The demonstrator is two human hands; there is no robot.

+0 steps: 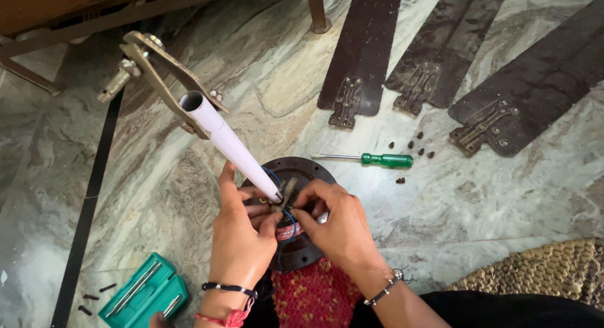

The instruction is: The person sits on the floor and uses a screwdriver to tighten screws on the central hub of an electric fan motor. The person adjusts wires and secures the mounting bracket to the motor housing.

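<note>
Down on the marble floor [189, 196], both hands, left hand [242, 230] and right hand [336, 224], are pinched on the wires [287, 230] at the fan motor [302, 177] under the white pipe [229, 142], so one tug could probably snap a lead.

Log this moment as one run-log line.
left hand: holds rod base | right hand: fingers at wires | white rod upright on motor | screwdriver, three blades on floor
</note>
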